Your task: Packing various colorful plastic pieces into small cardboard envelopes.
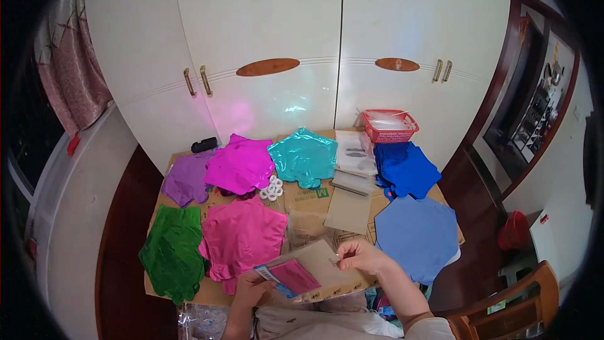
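Observation:
In front of me, at the table's near edge, a clear plastic bag point(321, 253) lies tilted between my hands. A folded pink foil sheet point(294, 276) and a blue-and-white printed card point(270, 277) show at its left end. My left hand point(253, 289) is closed on that end, thumb on top. My right hand point(362, 257) pinches at the bag's other end, with thumb and forefinger together. Just beyond my left hand lies a stack of pink foil balloons point(245, 233). Flat light-blue foil balloons point(417, 239) lie right of my right hand.
Cardboard point(305, 217) covers the table. Around it lie green point(171, 249), purple point(187, 179), magenta point(239, 165), teal point(306, 157) and dark blue point(408, 169) foil balloons. White ribbon rolls point(272, 189), clear bags point(349, 211) and a red basket point(390, 127) are there. A wooden chair point(516, 305) stands right.

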Demonstrator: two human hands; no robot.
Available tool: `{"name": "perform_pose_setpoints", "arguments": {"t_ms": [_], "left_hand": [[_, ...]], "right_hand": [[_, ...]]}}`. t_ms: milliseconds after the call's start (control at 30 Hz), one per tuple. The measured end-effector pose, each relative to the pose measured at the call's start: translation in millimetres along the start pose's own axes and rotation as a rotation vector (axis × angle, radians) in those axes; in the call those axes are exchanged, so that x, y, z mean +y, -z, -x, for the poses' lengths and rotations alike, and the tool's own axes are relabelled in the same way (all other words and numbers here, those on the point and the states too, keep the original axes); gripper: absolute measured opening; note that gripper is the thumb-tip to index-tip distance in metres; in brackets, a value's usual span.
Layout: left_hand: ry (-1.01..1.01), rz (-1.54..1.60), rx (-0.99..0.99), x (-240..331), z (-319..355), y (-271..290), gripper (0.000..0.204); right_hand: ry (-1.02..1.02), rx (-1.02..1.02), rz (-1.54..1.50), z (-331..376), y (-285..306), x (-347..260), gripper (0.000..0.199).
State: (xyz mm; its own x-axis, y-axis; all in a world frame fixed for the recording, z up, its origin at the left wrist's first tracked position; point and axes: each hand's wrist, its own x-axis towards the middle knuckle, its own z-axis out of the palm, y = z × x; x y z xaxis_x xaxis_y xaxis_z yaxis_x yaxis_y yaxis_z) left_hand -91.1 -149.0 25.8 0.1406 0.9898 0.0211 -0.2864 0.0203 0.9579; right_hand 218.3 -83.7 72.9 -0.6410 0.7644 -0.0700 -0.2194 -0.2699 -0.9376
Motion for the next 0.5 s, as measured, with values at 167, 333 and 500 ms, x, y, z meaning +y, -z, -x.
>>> {"name": "perform_pose_setpoints", "arguments": {"t_ms": [167, 333, 500], "left_hand": [[0.032, -0.069, 0.065, -5, 1, 9, 0.022], [0.131, -0.168, -0.020, 1, -1, 14, 0.020], [0.103, -0.015, -0.079, -16, -5, 15, 0.020]], "right_hand": [[-0.073, 0.083, 0.107, 4, -12, -20, 0.015], [-0.119, -0.035, 0.146, 9, -9, -19, 0.012], [-0.028, -0.209, 0.050, 3, -11, -7, 0.009]]}}
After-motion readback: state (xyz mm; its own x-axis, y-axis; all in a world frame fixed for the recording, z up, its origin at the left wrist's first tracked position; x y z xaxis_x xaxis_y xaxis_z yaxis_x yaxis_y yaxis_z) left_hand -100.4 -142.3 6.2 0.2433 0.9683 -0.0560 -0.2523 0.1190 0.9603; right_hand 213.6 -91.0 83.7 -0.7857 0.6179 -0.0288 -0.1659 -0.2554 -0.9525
